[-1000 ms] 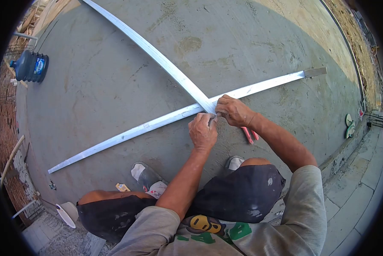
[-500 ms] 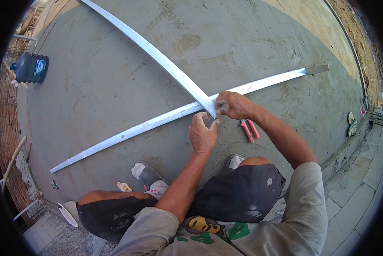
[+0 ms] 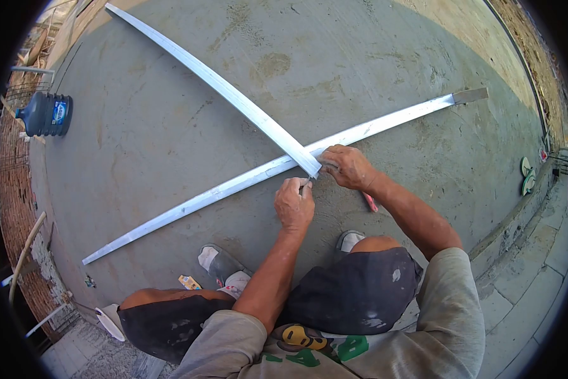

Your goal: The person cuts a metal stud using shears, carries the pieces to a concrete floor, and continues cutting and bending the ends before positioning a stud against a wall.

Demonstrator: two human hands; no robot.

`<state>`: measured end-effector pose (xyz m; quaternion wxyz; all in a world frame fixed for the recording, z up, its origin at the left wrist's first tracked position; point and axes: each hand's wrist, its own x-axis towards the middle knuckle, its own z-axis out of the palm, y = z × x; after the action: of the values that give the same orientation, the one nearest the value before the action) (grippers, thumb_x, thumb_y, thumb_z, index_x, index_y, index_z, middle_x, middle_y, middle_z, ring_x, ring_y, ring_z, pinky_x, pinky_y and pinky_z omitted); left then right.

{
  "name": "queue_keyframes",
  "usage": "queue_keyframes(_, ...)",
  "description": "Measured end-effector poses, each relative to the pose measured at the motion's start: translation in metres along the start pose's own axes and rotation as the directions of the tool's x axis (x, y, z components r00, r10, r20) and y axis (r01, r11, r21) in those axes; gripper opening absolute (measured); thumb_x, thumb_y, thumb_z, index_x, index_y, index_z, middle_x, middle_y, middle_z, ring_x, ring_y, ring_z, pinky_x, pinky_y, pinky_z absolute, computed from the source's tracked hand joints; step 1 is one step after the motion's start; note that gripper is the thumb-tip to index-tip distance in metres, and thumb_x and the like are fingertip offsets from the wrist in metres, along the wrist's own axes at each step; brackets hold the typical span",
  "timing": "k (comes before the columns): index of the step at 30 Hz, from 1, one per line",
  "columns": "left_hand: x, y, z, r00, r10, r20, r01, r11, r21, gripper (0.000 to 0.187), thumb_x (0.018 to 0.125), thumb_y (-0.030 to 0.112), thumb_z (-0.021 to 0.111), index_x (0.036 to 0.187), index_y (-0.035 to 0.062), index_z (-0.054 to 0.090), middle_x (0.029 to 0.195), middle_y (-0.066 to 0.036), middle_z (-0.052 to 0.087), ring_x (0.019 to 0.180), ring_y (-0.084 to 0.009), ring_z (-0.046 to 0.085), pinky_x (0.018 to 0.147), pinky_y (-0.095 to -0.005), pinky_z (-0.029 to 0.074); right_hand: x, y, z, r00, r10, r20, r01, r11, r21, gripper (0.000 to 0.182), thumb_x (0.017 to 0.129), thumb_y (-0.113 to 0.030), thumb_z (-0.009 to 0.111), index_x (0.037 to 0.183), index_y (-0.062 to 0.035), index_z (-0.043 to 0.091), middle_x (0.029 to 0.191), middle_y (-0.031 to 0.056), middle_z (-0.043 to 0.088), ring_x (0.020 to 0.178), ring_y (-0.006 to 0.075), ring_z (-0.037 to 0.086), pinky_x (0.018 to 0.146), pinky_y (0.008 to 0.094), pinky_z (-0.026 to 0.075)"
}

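Two long silvery metal bars lie crossed on the grey concrete floor. The upper bar rests over the lower bar, and its near end lies between my hands. My right hand is closed at that end, its fingertips on the right edge. Just below the tip, my left hand is pinched; whatever is between its fingers is too small to make out. Red-handled pliers lie on the floor, mostly hidden under my right forearm.
A blue water jug lies on its side at the far left. Green-and-white sandals are at the right edge. A flat grey piece extends from the lower bar's right end. A small packet lies near my left foot.
My left hand has moved slightly left and down, its thumb and fingers now closed together. My right hand has shifted slightly right and down, and its forearm now hides more of the pliers.
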<state>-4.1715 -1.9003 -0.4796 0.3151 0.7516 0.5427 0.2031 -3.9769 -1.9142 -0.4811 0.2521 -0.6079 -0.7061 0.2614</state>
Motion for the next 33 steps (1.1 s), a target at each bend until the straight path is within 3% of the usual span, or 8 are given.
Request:
queue_keyframes(4,0.003,-0.006,-0.001,0.988,0.147,0.036,-0.149,0.987,0.061,0.011,0.081,0.016,0.07,0.084,0.006,0.065,0.085,-0.011,0.065,0.08,-0.0339,0.062,0.073,-0.0443,0.047,0.002,-0.003,-0.003,1.0,0.012,0.02,-0.012,1.0,-0.009,0.019,0.079,-0.012,0.07,0.096,-0.0028,0.065,0.09,0.0125,0.063,0.089,0.0314,0.063,0.079,0.0405,0.052)
queue_keyframes(10,-0.008,0.008,0.011,0.998,-0.07,-0.009,0.07,0.998,0.0,0.012,0.081,0.017,0.07,0.082,0.0074,0.063,0.087,-0.011,0.065,0.08,-0.035,0.063,0.07,-0.0462,0.047,0.004,-0.008,-0.003,0.999,0.025,0.035,-0.023,0.998,-0.052,0.017,0.079,-0.009,0.069,0.094,-0.0024,0.065,0.087,0.013,0.063,0.086,0.0317,0.063,0.077,0.0407,0.052)
queue_keyframes(18,-0.009,0.015,0.013,0.968,-0.248,0.028,0.249,0.963,-0.106,0.018,0.083,0.022,0.07,0.088,0.005,0.067,0.088,-0.014,0.069,0.08,-0.0345,0.066,0.07,-0.0432,0.049,0.003,-0.004,0.0,1.0,0.012,0.015,-0.012,0.999,-0.043,0.016,0.079,-0.009,0.068,0.093,-0.0025,0.064,0.088,0.0131,0.063,0.088,0.0324,0.063,0.077,0.0417,0.052)
queue_keyframes(22,-0.009,0.019,0.015,0.926,-0.374,0.053,0.377,0.902,-0.212,0.021,0.082,0.025,0.071,0.09,0.0048,0.069,0.087,-0.014,0.071,0.079,-0.0318,0.068,0.071,-0.0407,0.05,0.002,-0.006,0.0,1.0,0.012,-0.002,-0.013,0.999,-0.031,0.019,0.079,-0.01,0.069,0.095,-0.0028,0.063,0.09,0.0129,0.064,0.091,0.0325,0.064,0.079,0.042,0.052)
queue_keyframes(25,-0.005,0.018,0.004,0.904,-0.393,0.165,0.422,0.881,-0.214,0.025,0.082,0.025,0.072,0.095,0.0042,0.069,0.09,-0.012,0.072,0.08,-0.0294,0.069,0.073,-0.0393,0.051,-0.002,-0.012,0.001,0.994,0.106,-0.013,-0.107,0.994,-0.015,0.024,0.08,-0.01,0.069,0.102,-0.0035,0.062,0.096,0.0142,0.064,0.095,0.033,0.063,0.083,0.0419,0.052)
queue_keyframes(28,-0.008,0.01,0.001,0.94,-0.26,0.22,0.304,0.931,-0.203,0.033,0.082,0.023,0.072,0.107,0.0019,0.067,0.094,-0.013,0.071,0.083,-0.0261,0.068,0.078,-0.0364,0.051,-0.009,-0.024,0.006,0.97,0.233,-0.075,-0.23,0.972,0.04,0.032,0.082,-0.011,0.068,0.113,-0.0049,0.061,0.106,0.0161,0.063,0.101,0.0336,0.063,0.088,0.0414,0.051)
queue_keyframes(31,-0.016,0.007,-0.001,0.967,-0.166,0.196,0.188,0.977,-0.1,0.037,0.083,0.023,0.071,0.114,0.0028,0.064,0.102,-0.012,0.069,0.093,-0.0253,0.066,0.083,-0.0364,0.05,-0.019,-0.021,0.02,0.957,0.266,-0.115,-0.257,0.963,0.085,0.041,0.083,-0.011,0.067,0.123,-0.0065,0.058,0.116,0.0179,0.062,0.107,0.0345,0.062,0.092,0.0415,0.05)
queue_keyframes(33,-0.015,0.005,0.001,0.97,-0.162,0.183,0.184,0.977,-0.107,0.035,0.083,0.023,0.071,0.111,0.0031,0.065,0.103,-0.012,0.068,0.097,-0.0254,0.065,0.085,-0.0372,0.05,-0.022,-0.02,0.024,0.934,0.326,-0.148,-0.295,0.934,0.201,0.04,0.084,-0.01,0.066,0.123,-0.0065,0.059,0.12,0.0172,0.061,0.11,0.0345,0.06,0.095,0.0416,0.048)
